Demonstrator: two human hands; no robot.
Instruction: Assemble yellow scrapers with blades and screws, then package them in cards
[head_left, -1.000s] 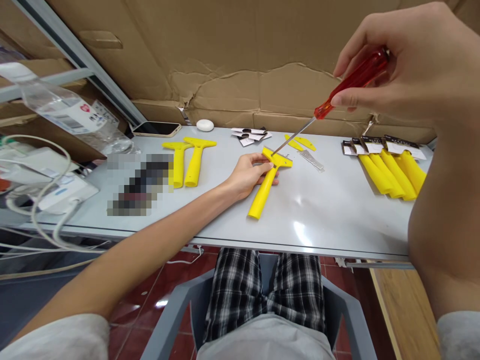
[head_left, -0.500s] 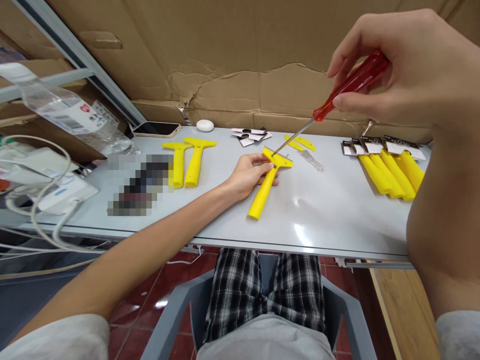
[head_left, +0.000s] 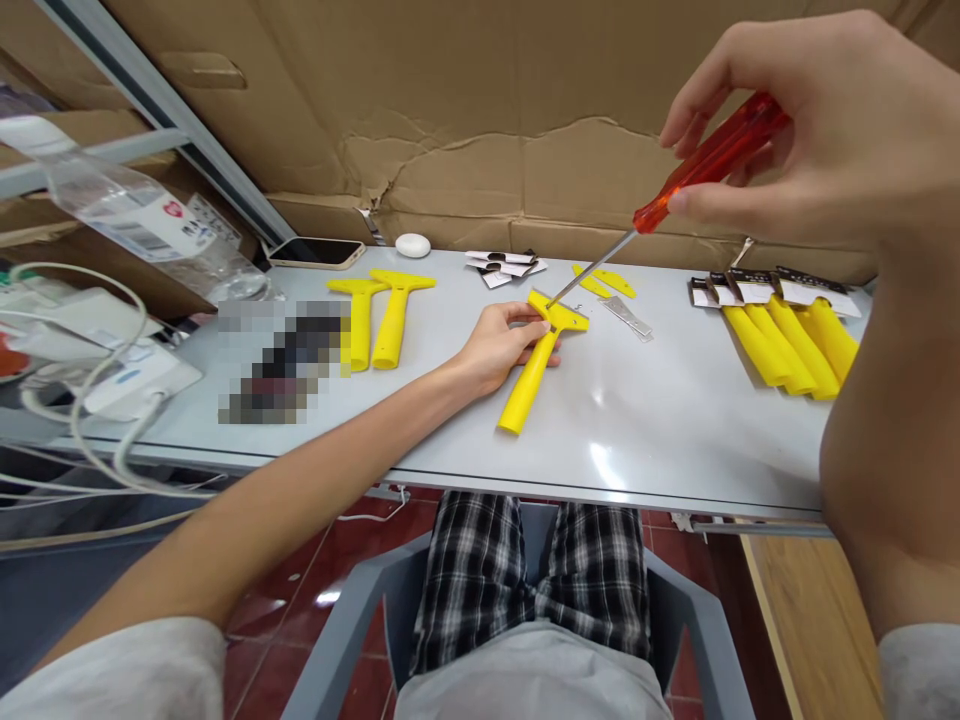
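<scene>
My left hand [head_left: 504,345] grips a yellow scraper [head_left: 529,385] by its neck, just under the wide head. My right hand [head_left: 795,130] is closed round the red handle of a screwdriver [head_left: 694,172]. The screwdriver slants down to the left, and its tip meets the left part of the scraper's head. Just right of that head lie thin metal blades [head_left: 627,317] and small loose screws. Two yellow cover pieces [head_left: 615,284] rest behind them. Two more yellow scrapers [head_left: 389,325] stand apart to the left on the table.
At the right lie several yellow scrapers with black-and-white cards [head_left: 787,345]. Loose cards [head_left: 501,265], a white oval case [head_left: 412,245] and a phone [head_left: 316,252] sit along the back. A plastic bottle [head_left: 150,220] and white cables [head_left: 75,400] crowd the left. Cardboard [head_left: 450,100] walls the back.
The view has shifted slightly. My right hand's fingers have moved a little on the screwdriver handle; its tip stays on the scraper head. My left hand keeps its hold.
</scene>
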